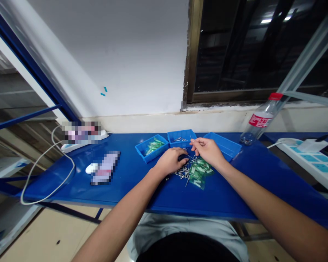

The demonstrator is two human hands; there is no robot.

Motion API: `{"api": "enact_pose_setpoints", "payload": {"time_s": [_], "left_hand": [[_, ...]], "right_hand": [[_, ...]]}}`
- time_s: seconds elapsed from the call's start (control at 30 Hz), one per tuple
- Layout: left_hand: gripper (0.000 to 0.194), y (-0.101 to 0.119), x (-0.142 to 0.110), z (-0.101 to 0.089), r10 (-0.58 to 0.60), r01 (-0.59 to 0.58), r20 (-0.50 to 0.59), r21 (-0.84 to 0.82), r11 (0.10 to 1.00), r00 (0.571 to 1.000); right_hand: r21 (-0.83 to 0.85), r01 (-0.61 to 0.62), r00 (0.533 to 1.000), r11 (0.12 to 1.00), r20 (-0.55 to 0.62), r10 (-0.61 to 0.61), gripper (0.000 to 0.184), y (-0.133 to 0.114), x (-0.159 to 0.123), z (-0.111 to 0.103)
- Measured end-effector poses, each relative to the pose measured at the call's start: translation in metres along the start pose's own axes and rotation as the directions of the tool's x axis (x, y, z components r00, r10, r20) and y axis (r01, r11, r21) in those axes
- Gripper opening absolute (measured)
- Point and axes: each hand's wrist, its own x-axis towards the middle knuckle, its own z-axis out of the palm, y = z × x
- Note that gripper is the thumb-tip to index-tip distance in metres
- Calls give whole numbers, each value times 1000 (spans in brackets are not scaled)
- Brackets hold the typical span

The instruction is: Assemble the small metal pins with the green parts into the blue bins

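My left hand (170, 161) rests at the left side of a loose pile of metal screws (183, 172). Its fingers curve over the pile, with a gap between thumb and fingertips. Above the pile, my right hand (207, 150) is closed in a pinch; a thin metal piece, apparently a screw (191, 138), pokes up at its fingertips. Small green-and-clear plastic packets (199, 170) lie under and in front of my right hand, against the screws. Behind my hands, a blue bin (182, 134) contains several screws.
A left blue bin (146, 155) contains green packets; another blue bin (226, 145) stands partly behind my right hand. At right are a red-capped bottle (259, 122) and a power strip (315, 160). A blurred-out flat object (106, 168) and a white cable (47, 196) lie left.
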Motion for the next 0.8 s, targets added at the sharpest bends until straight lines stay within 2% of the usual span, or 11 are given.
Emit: {"api": "enact_pose_setpoints", "payload": {"time_s": [0.1, 0.23, 0.37, 0.47, 0.63, 0.8], "left_hand": [[27, -2, 0, 0, -24, 24, 1, 19, 1000, 1000], [30, -1, 0, 0, -53, 53, -24, 13, 998, 998], [35, -1, 1, 2, -71, 69, -67, -32, 997, 995], [33, -1, 1, 2, -88, 77, -140, -81, 994, 986], [31, 1, 4, 0, -192, 84, -297, -342, 936, 935], [34, 0, 7, 3, -313, 60, -297, -631, 774, 902]], "right_hand": [[-168, 127, 992, 978, 8, -127, 37, -8, -8, 0], [-345, 313, 948, 885, 62, -311, 30, -18, -16, 2], [-364, 343, 938, 866, 79, -338, 26, -20, -17, 3], [-362, 344, 937, 866, 78, -340, 23, -18, -17, 2], [-348, 395, 916, 850, 74, -395, 12, -16, -16, 2], [-360, 431, 902, 827, 136, -410, 13, -17, -15, 2]]}}
